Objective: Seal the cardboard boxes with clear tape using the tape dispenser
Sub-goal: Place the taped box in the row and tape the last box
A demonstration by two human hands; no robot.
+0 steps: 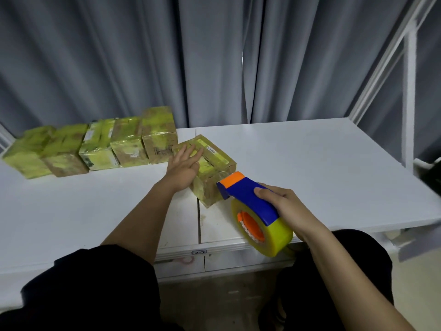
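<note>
A small cardboard box [216, 174] wrapped in yellowish tape sits at the middle of the white table [310, 168]. My left hand [185, 167] lies flat on its top with the fingers straight, pressing down. My right hand [282, 203] grips the blue handle of the tape dispenser [248, 194]. The dispenser's orange front end touches the box's near right edge. Its yellowish tape roll [265, 230] with an orange core hangs below the handle, over the table's front edge.
Several taped boxes [95, 145] stand in a row along the back left of the table, the nearest touching the box under my hand. Grey curtains hang behind. A white metal frame [409, 91] rises at the right. My dark-clothed knees are below the table edge.
</note>
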